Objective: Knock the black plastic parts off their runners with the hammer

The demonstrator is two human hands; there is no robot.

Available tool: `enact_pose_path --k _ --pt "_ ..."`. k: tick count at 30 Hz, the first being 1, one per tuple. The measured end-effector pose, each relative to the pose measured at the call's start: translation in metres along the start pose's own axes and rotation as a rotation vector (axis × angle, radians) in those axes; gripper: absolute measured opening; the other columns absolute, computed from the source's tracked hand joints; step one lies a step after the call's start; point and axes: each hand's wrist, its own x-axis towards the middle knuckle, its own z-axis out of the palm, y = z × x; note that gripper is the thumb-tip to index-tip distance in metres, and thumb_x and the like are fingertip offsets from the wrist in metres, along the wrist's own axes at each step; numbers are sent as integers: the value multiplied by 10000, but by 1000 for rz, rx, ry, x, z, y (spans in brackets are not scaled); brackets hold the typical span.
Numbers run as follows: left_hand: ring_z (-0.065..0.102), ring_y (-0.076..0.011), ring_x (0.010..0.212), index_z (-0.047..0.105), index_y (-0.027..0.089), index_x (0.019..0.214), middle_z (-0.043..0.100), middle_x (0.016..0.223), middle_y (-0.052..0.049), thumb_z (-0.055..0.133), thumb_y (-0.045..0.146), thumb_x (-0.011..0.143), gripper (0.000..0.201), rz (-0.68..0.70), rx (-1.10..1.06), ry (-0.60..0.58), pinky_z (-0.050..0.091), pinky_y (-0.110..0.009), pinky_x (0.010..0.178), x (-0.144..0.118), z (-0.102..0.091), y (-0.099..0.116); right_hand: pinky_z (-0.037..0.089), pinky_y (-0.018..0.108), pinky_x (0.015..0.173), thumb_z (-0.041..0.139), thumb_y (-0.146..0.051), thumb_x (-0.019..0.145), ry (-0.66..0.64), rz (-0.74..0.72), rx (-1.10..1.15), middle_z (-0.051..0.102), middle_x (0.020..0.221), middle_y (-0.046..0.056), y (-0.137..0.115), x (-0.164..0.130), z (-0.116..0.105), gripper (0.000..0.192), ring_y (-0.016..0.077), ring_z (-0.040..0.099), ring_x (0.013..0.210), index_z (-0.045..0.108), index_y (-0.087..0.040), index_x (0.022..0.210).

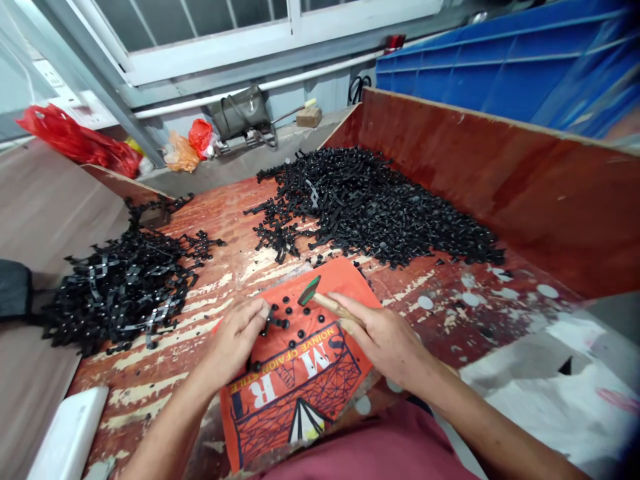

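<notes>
Orange printed cloth (300, 380) lies flat on the worn red wooden bench (450, 313), directly in front of the person, with white block letters and a dark lattice print on it. Scattered small black round pieces (295, 327) sit on the cloth's upper half, some just beside the fingertips. Left hand (235, 337): fingers curled narrow, pinching a small black plastic part (273, 319) against the cloth at its upper left. Right hand (383, 337): closed around the wooden handle of a small hammer (320, 299); the dark green-tinged head points up and left, hovering just above the cloth, near the pinched part but apart from it. Large heap of black plastic parts (370, 207) lies further back on the bench, against the red wooden side wall (500, 180). Second heap of black strips and frames (120, 280) is on the left, spilling over the bench edge. White block (70, 433) rests at the near left corner. Blue crates (505, 67) stand behind the side wall. Red plastic bags (75, 140) and a dark handbag (240, 110) lie under the window at the back. Maroon garment visible at the lower frame edge.
</notes>
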Motion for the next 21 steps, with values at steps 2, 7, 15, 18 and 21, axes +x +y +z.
enact_pose_path --k 2,7,15,18,21 --pt "569 -191 792 531 206 762 607 794 -9 345 430 971 359 16 -10 -68 423 -304 748 6 3 4 586 345 812 406 -256 1010 24 6 -36 699 1218 -26 2 -2 0 473 203 721 923 448 -413 1454" --pt "540 -189 741 459 197 667 554 724 -16 350 408 978 391 88 74 -159 380 -304 723 24 10 -6 603 351 765 425 -244 994 51 -7 -122 743 1108 -14 6 -4 1 482 204 733 832 463 -408 1446" --pt "535 -199 743 512 186 671 594 743 -47 346 359 980 390 114 228 -164 371 -314 751 38 10 -12 601 330 715 462 -246 984 46 -20 -158 768 981 -1 8 -4 3 489 205 731 790 463 -388 1452" --pt "542 -200 745 536 182 671 607 739 -53 352 345 977 393 120 278 -184 372 -317 770 41 12 -12 593 318 703 452 -244 989 43 -21 -155 769 977 2 6 -3 4 477 205 731 778 483 -386 1443" --pt "556 -196 749 558 183 680 627 752 -54 362 335 973 384 89 309 -206 374 -308 767 43 13 -13 585 300 689 447 -234 991 34 -32 -159 770 973 0 6 -2 4 476 196 730 766 486 -380 1442"
